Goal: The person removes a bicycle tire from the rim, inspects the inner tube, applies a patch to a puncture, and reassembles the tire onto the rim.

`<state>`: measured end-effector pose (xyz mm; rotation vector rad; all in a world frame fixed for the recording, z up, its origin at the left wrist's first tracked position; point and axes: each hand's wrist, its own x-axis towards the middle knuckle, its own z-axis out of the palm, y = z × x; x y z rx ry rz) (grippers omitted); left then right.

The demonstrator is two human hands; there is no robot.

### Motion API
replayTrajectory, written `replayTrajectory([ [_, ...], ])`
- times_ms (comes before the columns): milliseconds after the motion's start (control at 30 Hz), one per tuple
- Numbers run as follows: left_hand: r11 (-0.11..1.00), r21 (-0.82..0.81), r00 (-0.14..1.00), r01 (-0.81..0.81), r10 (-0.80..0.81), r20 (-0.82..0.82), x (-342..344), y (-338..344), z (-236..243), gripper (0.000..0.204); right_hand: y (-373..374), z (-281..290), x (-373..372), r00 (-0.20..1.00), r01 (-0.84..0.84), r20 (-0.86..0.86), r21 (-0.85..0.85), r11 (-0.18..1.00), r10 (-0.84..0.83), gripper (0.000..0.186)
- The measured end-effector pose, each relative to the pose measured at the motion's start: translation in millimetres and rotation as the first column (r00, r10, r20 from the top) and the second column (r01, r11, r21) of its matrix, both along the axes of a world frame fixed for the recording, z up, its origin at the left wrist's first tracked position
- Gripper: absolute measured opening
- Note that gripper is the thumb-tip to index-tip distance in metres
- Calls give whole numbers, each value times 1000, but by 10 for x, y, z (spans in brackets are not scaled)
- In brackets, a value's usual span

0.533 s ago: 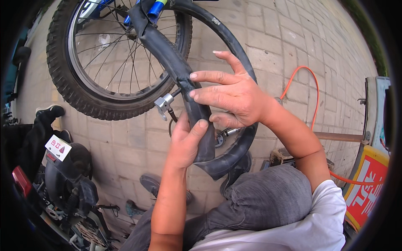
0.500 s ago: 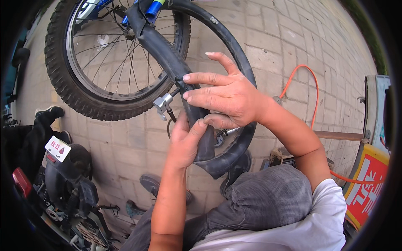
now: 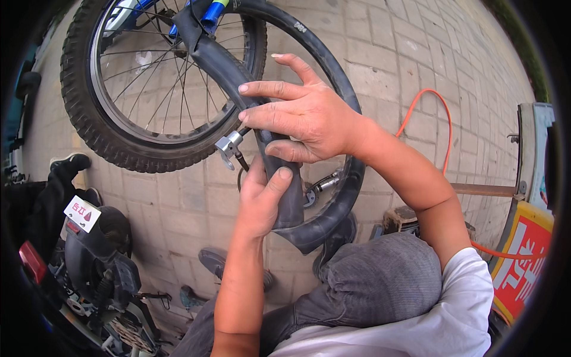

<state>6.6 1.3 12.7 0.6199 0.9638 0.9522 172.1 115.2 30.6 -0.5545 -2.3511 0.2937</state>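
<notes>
A black rubber inner tube (image 3: 290,205), rounded with air, loops in front of me. My left hand (image 3: 260,199) is closed around its near lower stretch, thumb on top and the other fingers underneath. Over the tube just above spreads my right hand (image 3: 318,122), fingers apart, with its fingertips and thumb lying lightly on the rubber. A silver pump head (image 3: 228,145) with a lever sits at the tube's left side, beside the right fingertips; a dark hose runs down from it. The valve joint is partly hidden by my fingers.
A bicycle wheel with a knobby tyre (image 3: 89,128) and blue frame parts (image 3: 213,15) lie at the upper left. An orange hose (image 3: 447,113) curls across the paving at right. A parked motorbike (image 3: 107,262) stands at lower left, a red and yellow sign (image 3: 523,262) at lower right.
My right hand has slid left and slightly up along the tube, its thumb parting from the left thumb. The left hand keeps its hold; the tube and pump head have shifted slightly left.
</notes>
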Motion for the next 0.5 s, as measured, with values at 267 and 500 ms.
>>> replayTrajectory([
  [267, 1000, -1, 982, 11, -10, 186, -42, 25, -23, 53, -83, -42, 181, 997, 70, -10, -33, 997, -70, 37],
  [500, 1000, 14, 983, -1, -2, 181, -12, 2, -47, 50, -239, 2, 208, 998, 6, -59, -69, 998, -11, 34],
])
